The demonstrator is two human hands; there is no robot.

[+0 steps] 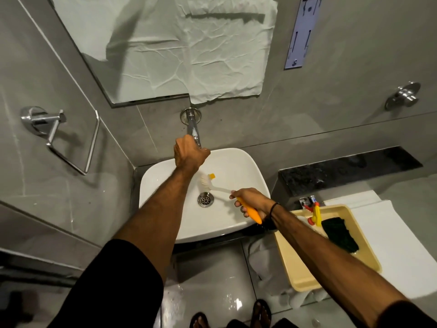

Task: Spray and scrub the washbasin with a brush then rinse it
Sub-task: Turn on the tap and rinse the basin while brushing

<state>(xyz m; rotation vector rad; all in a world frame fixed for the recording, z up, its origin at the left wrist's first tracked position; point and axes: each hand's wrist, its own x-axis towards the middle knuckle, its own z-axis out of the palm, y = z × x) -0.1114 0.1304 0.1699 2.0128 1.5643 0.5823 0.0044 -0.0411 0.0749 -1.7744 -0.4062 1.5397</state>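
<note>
The white washbasin (246, 171) sits against the grey tiled wall, with a metal drain (206, 199) in its bottom. A chrome tap (192, 125) juts from the wall above it. My left hand (188, 151) is closed around the tap's outer end. My right hand (250, 202) grips the orange handle of a brush (218, 187). The brush's white neck reaches into the bowl, and its white bristle head with an orange tip rests on the basin floor just behind the drain. A yellow and red spray bottle (316, 215) lies in a tray to the right.
A cream tray (307, 278) on white towels right of the basin also holds a dark green cloth (340, 234). A dark stone ledge (343, 174) runs behind it. A chrome towel ring (59, 136) hangs on the left wall. The mirror (165, 50) is covered with crumpled paper. The floor below is wet.
</note>
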